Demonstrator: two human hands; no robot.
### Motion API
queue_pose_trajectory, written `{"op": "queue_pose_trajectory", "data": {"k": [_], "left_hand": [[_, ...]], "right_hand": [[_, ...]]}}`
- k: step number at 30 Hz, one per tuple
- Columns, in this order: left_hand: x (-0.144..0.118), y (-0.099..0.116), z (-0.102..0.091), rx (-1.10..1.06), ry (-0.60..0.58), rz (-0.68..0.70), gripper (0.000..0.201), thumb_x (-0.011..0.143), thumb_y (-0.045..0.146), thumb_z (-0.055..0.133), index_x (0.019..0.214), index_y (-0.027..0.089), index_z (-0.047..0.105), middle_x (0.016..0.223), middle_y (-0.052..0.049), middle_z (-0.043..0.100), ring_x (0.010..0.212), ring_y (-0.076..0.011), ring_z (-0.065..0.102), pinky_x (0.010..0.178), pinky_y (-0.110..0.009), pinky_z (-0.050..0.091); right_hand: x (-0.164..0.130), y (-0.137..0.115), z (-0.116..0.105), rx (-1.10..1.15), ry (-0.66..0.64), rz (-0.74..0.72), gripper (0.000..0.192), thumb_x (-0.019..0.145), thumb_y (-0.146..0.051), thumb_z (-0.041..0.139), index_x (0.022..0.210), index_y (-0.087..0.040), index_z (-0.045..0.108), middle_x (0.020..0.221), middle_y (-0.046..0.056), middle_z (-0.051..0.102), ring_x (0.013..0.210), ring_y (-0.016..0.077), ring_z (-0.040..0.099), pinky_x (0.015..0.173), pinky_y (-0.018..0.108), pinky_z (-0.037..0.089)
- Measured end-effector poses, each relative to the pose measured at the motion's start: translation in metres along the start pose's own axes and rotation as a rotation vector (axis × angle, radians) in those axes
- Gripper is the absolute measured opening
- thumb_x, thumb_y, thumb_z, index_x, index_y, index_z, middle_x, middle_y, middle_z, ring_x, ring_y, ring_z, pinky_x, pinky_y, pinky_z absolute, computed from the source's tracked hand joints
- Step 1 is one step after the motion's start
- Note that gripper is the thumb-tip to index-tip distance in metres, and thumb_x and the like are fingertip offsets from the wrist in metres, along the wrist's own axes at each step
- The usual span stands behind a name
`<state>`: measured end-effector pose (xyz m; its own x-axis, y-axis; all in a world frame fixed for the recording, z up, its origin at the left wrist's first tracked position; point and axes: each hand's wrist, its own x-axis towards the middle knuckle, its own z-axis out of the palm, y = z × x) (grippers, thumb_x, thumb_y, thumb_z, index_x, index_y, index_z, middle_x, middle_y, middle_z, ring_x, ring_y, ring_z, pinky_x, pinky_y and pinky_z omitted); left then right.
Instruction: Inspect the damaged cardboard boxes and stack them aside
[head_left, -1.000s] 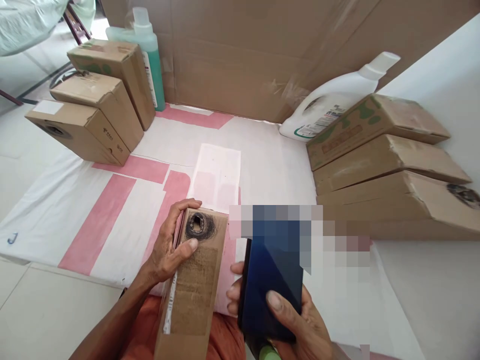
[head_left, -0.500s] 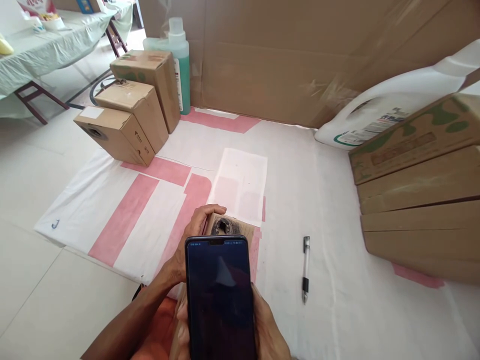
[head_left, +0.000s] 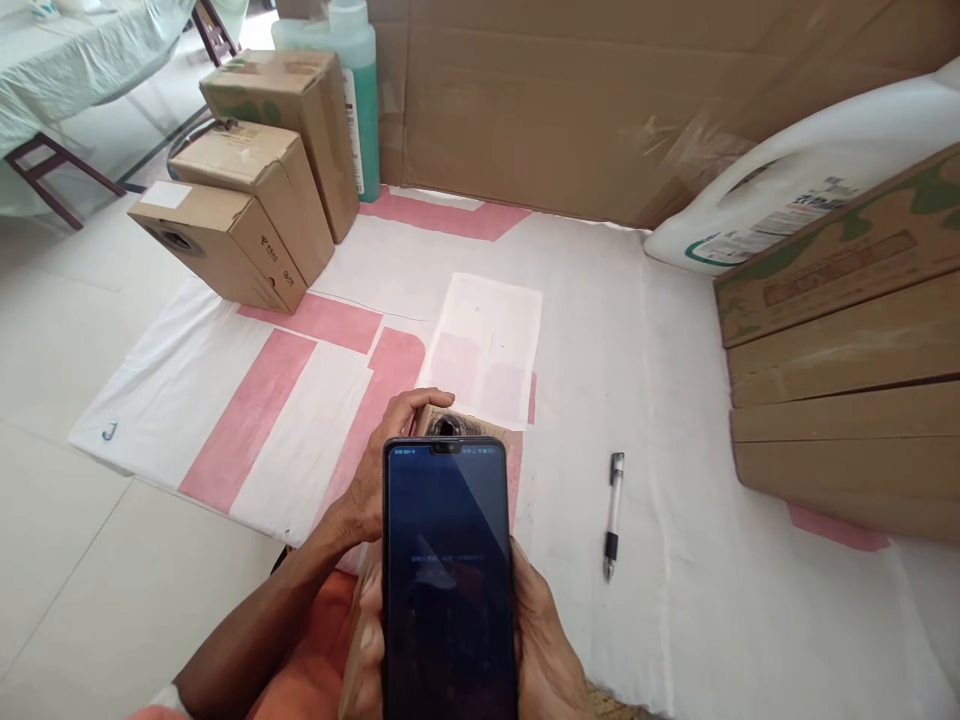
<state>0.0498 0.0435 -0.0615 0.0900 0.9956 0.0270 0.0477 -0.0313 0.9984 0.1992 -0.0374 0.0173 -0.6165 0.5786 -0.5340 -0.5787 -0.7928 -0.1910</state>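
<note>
Head view: a black rectangular smartphone [head_left: 450,590] is clasped by curled right fingers [head_left: 370,645]. A brown cardboard box [head_left: 491,424] is gripped by left fingers [head_left: 420,400].

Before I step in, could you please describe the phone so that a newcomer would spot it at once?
Start at the pink-striped white cloth, then find the right hand at its near side. It holds the phone, dark and glossy, unlike the brown box partly hidden behind it.

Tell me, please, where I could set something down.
Bare cloth lies between the pen and the boxes at right, and between the paper and the white bottle. Crowded: around the phone, left hand and right hand.
</note>
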Motion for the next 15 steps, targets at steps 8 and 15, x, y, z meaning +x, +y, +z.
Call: {"op": "queue_pose_trajectory", "data": {"k": [8,15], "left_hand": [[-0.005,0.016,-0.018,-0.074,-0.056,0.047,0.066,0.090,0.055,0.071,0.146,0.024,0.056,0.140,-0.012,0.062,0.122,-0.0336,0.063,0.107,-0.047,0.050],[-0.004,0.013,-0.019,-0.071,-0.031,0.036,0.065,0.089,0.052,0.071,0.146,0.023,0.056,0.141,-0.012,0.063,0.123,-0.0347,0.062,0.106,-0.048,0.049]], "right_hand": [[-0.019,-0.039,-0.036,-0.207,0.573,-0.525,0.070,0.087,-0.086,0.066,0.107,-0.021,0.085,0.107,0.013,0.086,0.089,0.0304,0.082,0.082,0.044,0.068],[-0.003,-0.062,-0.122,-0.690,1.039,-0.687,0.058,0.086,-0.078,0.072,0.073,-0.023,0.063,0.068,-0.002,0.061,0.065,0.0178,0.054,0.061,0.031,0.053]]}}
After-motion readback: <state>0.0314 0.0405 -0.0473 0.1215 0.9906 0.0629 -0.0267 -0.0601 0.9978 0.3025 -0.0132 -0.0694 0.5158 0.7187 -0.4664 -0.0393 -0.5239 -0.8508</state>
